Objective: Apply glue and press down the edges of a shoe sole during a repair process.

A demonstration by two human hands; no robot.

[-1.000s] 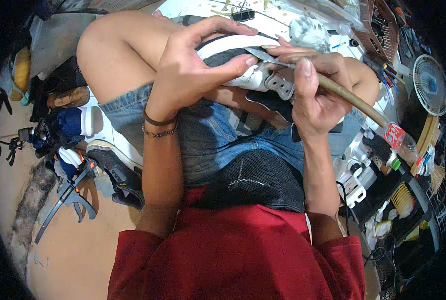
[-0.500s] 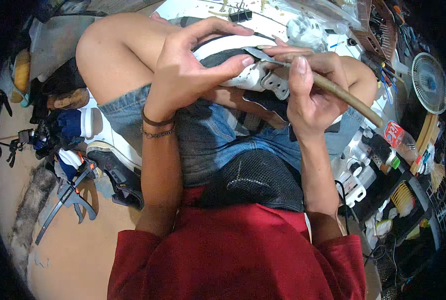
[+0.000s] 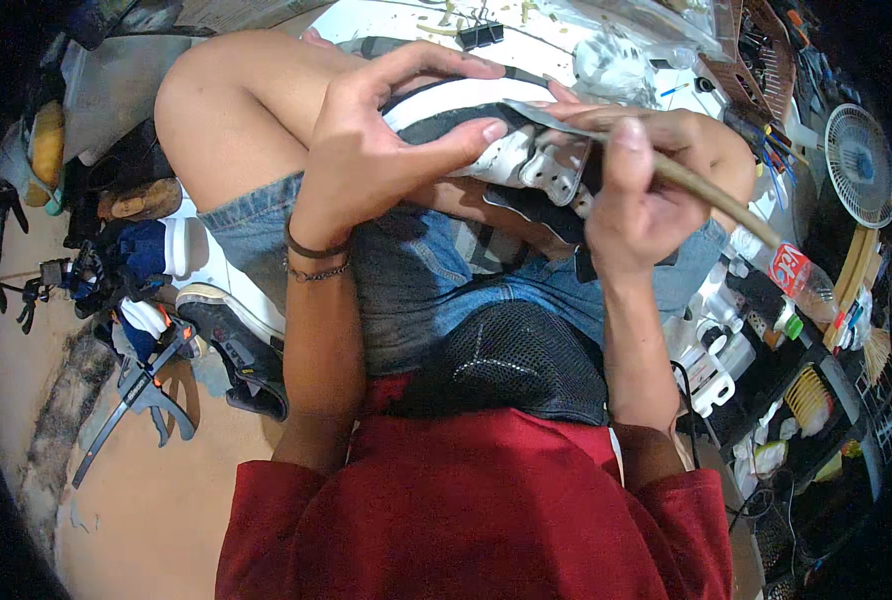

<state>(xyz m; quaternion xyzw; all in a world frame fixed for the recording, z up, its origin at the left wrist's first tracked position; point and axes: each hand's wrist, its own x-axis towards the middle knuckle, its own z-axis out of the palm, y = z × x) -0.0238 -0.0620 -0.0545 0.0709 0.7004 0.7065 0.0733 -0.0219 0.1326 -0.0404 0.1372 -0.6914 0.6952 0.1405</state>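
Note:
Across my lap lies a black and white shoe (image 3: 456,95), its white sole edge turned up and its laced white upper toward me. My left hand (image 3: 361,150) is wrapped round one end, with fingers over the far edge and thumb on the near black side. In my right hand (image 3: 636,205) I grip a tool with a pointed metal blade and wooden handle (image 3: 721,205). The blade tip touches or nearly touches the shoe where the white strip meets the dark part. My right fingers stretch along the far side of the shoe, partly hidden.
At left, a dark shoe (image 3: 231,345) and a bar clamp (image 3: 131,395) lie on the floor. A binder clip (image 3: 481,36) sits on the white surface ahead. To the right are a plastic bottle (image 3: 801,275), a fan (image 3: 859,165) and a brush (image 3: 806,398).
My right hand has moved right with the tool, and the blade tip has slid slightly right along the shoe edge. More of the laced upper shows. My left hand is nearly still.

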